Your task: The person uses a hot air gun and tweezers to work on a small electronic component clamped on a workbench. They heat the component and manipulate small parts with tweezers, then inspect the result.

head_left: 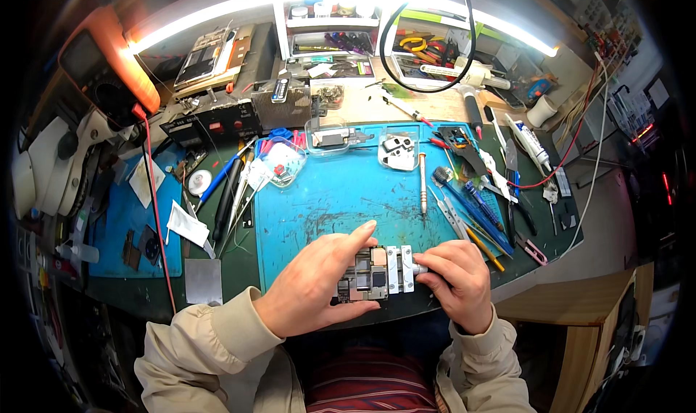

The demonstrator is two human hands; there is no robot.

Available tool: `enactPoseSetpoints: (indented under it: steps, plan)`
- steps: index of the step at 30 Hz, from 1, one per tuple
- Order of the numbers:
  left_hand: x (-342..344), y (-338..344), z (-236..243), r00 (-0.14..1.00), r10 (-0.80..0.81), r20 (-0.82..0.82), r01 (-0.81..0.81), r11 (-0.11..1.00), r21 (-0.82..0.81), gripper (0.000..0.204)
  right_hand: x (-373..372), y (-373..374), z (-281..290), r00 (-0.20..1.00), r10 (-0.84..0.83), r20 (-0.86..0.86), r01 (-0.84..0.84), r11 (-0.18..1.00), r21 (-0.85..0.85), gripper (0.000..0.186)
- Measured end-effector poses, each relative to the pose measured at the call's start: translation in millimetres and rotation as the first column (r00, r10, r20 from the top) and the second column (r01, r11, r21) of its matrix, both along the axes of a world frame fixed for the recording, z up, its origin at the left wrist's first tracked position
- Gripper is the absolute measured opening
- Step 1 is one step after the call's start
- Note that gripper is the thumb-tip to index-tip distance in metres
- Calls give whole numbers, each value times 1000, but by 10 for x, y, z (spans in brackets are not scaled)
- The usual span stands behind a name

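Under strip lighting (210,16), hands (308,286) hold a clamp (394,269) over a scuffed blue mat (326,195).

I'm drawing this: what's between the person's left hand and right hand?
The head view shows a silver clamp and a small circuit board between the left hand and the right hand.

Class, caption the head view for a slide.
The left hand holds a silver clamp carrying a circuit board; the right hand grips the clamp's other end, at a blue mat.

The left grip (310,286) partly hides the clamp (407,268).
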State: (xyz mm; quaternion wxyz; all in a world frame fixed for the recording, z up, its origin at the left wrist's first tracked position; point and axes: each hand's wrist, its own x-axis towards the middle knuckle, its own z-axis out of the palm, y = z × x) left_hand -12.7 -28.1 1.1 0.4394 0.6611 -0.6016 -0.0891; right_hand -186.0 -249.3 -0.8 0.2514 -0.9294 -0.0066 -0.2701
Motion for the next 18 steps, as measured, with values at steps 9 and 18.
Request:
enactPoseSetpoints:
  steps: [9,18]
  plan:
    - [1,9,5,1000,-8,-15,9,1000,12,112,7,8,7,1000,-12,1,12,1000,-11,29]
    - [-5,12,61,999,-18,-42,20,999,28,107,-1,25,16,1000,-23,-7,23,1000,-7,27]
